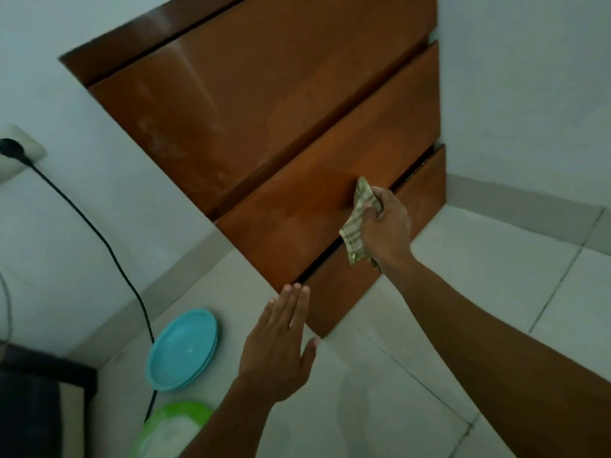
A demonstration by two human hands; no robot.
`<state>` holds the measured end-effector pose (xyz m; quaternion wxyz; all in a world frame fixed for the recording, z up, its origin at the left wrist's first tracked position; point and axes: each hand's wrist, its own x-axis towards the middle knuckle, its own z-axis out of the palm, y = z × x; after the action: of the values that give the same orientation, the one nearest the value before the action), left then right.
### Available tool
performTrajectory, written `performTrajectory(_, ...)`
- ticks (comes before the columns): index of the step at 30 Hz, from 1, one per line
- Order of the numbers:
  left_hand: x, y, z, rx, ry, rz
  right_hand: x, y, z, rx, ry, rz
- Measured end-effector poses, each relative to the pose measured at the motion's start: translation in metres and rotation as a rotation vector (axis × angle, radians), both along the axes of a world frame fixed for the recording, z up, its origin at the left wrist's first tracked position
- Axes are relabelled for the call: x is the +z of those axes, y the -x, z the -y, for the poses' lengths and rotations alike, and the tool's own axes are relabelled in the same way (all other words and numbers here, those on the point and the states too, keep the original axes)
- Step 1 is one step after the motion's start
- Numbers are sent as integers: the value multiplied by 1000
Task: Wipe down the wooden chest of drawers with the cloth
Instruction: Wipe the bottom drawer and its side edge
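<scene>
The brown wooden chest of drawers fills the upper middle of the view, its drawer fronts running diagonally. My right hand grips a bunched green-and-white checked cloth and presses it against the lower drawer front, beside the dark gap above the bottom drawer. A darker damp patch shows on the wood to the left of the cloth. My left hand is flat and empty, fingers together, its fingertips at the bottom drawer's left edge near the floor.
A stack of turquoise plates lies on the tiled floor left of the chest, with a green bowl nearer me. A black cable runs from a wall socket down the white wall. Dark furniture stands at bottom left.
</scene>
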<state>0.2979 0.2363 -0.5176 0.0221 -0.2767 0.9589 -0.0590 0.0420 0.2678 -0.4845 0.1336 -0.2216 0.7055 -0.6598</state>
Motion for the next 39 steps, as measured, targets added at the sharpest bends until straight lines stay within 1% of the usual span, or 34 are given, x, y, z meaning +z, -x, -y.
performTrajectory(6,-28,33,-20,196,-138,-301,-14,-12,-12,62,-54,-195)
performTrajectory(10,-28,45,-21,258,-202,-396,-24,-13,-18,86,-84,-238)
performTrajectory(13,-29,53,-18,315,-176,-440,-26,-11,-20,86,-106,-243)
performTrajectory(19,-22,66,-12,341,-20,-344,-26,-8,-20,102,-142,-215)
performTrajectory(23,-16,78,-14,391,28,-229,-25,-7,-22,97,-148,-222)
performTrajectory(26,-13,84,-17,439,33,-183,-26,-5,-26,97,-158,-219)
performTrajectory(30,-8,88,-19,451,32,-121,-26,-2,-33,108,-150,-202)
performTrajectory(39,-7,95,-27,491,21,-136,-40,4,-49,86,-171,-213)
